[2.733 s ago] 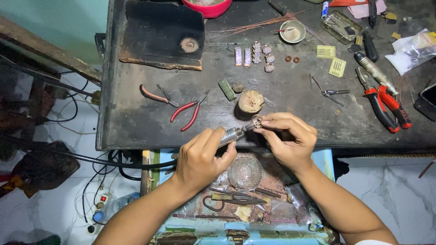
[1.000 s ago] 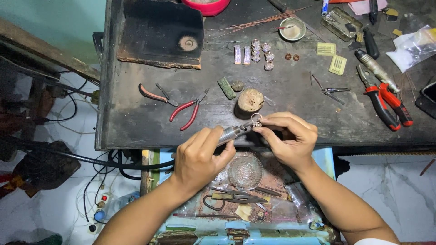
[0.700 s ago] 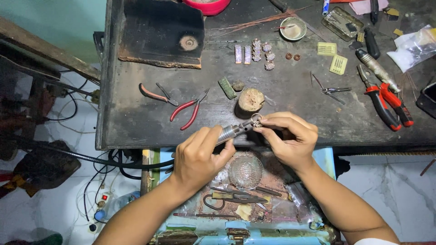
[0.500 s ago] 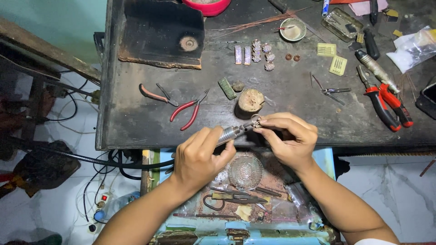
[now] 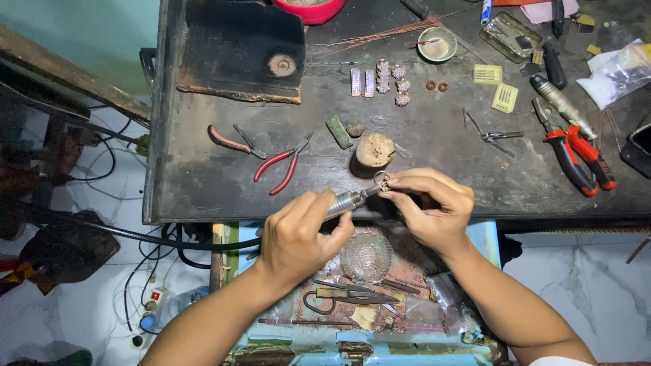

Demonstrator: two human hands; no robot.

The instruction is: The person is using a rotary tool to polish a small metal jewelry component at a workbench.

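Left hand (image 5: 298, 234) grips handpiece (image 5: 349, 200) (silver); yellow packets (image 5: 496, 87) behind.

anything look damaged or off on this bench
The dark board at the back left looks scorched, with a ragged, crumbling front edge and a pale burnt ring. Thin rods lie loosely scattered. The hands' work, handpiece against a ring, looks orderly.

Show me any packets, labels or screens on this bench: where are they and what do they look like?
Clear plastic bag: far right edge of the bench, crumpled, white contents.
Two small yellow cards: upper right, rectangular, pale yellow, with rows of slots.
Clear plastic box: top right, rectangular, see-through.
Dark flat device: right edge, partly cut off; whether it is a screen is unclear.
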